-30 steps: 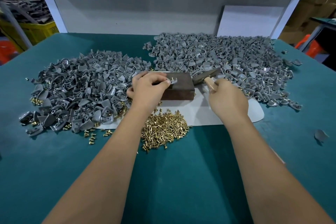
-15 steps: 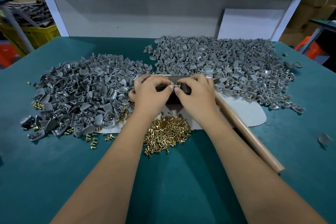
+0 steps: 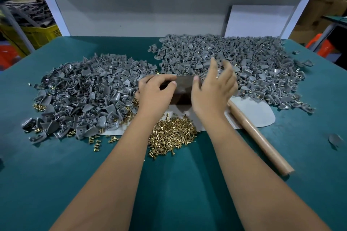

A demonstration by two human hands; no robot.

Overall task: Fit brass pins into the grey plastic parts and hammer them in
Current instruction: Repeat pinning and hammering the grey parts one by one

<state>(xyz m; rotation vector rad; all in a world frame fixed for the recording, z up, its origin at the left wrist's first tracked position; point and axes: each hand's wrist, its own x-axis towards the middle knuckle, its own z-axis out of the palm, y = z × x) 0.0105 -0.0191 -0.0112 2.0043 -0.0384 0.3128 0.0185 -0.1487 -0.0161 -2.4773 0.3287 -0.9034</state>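
A dark metal block (image 3: 183, 88) sits on a white mat (image 3: 259, 112) in the middle of the green table. My left hand (image 3: 154, 93) rests at the block's left end, fingers loosely curled, and nothing shows in it. My right hand (image 3: 212, 88) hovers at the block's right end with its fingers spread and blurred, reaching over the right pile of grey plastic parts (image 3: 253, 62). A second pile of grey parts (image 3: 88, 95) lies to the left. The heap of brass pins (image 3: 172, 131) is just in front of the block. To the right, the hammer's wooden handle (image 3: 259, 140) lies on the table.
A few brass pins (image 3: 97, 141) are scattered at the left pile's front edge. One loose grey part (image 3: 335, 139) lies far right. A white board (image 3: 259, 20) leans against the back panel. A yellow crate (image 3: 41, 33) stands off the table's left side.
My right hand laid the hammer down, met the left hand at the block, and now lifts away with fingers spread toward the right pile. The left hand stays at the block.
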